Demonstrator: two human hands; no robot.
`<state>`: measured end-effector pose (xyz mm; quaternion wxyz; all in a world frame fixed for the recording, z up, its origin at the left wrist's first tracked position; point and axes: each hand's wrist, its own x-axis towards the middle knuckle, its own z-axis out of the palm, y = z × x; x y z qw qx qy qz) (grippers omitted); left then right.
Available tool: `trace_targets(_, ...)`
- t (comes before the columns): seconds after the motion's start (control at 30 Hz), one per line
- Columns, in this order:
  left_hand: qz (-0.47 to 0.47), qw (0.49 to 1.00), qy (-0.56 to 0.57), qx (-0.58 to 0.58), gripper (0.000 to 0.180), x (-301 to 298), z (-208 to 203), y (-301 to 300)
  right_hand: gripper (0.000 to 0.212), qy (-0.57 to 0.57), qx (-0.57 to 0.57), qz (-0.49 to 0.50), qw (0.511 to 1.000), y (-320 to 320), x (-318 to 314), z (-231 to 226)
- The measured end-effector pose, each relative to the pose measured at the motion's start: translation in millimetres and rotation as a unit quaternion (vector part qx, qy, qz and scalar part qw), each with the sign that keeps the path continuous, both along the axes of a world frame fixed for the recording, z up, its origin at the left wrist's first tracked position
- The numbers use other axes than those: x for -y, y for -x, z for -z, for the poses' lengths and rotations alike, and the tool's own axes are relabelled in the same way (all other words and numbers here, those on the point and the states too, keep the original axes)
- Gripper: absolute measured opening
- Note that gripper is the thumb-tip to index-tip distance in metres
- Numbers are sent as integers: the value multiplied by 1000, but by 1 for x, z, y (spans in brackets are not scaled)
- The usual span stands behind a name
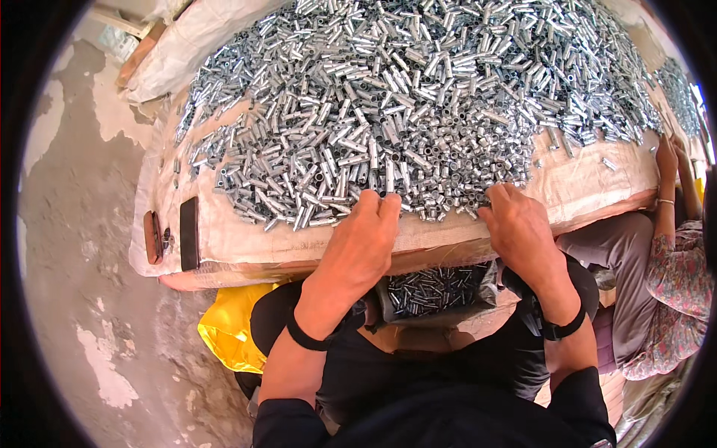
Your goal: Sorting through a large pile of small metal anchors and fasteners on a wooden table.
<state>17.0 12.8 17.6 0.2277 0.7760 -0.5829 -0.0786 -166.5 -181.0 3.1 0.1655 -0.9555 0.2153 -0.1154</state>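
Observation:
A broad heap of short silvery metal tubes (351, 134) covers the cloth-topped table (582, 175) in front of me. At the heap's near edge my left hand (360, 237) is closed, its thumb and forefinger pinched at the lower end of a bright metal tube (390, 178) that points away from me. To its right, my right hand (523, 228) is curled closed beside a patch of shorter ring-like metal pieces (467, 160). Its fingertips touch the edge of these pieces; whatever lies between them is hidden.
Below the table edge, between my knees, sits a container of small dark metal pieces (433, 290). A dark flat phone-like object (189, 234) and a brown case (153, 237) lie at the table's left. A yellow bag (235, 328) is beside my left leg. Another person's arm (666, 179) reaches in at right.

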Motion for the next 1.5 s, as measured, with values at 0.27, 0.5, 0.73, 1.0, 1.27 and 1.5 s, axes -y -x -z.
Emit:
trace_targets(0.27, -1, 997, 74, 10, 35, 6, -12, -7, 21, -17, 71, -35, 997, -2, -11, 11)
trace_targets(0.5, 30, 988, 16, 148, 32, 13, -11, -7, 26, -6, 12, -62, 998, -1, -14, 7)
trace_targets(0.73, 20, 978, -34, 205, 27, 25, -3, -4, 23, 23, -21, -61, 998, -4, -15, 4)
trace_targets(1.0, 14, 983, -33, 182, 27, 27, -5, 0, 24, 6, -13, -41, 999, -5, -15, 3)
trace_targets(1.27, 24, 985, -24, 169, 21, 22, -1, 2, 25, 38, 1, -39, 999, -6, -19, 2)
trace_targets(1.5, 20, 989, 36, 141, 16, 20, -2, 4, 23, 15, -3, -63, 998, -6, -11, 2)
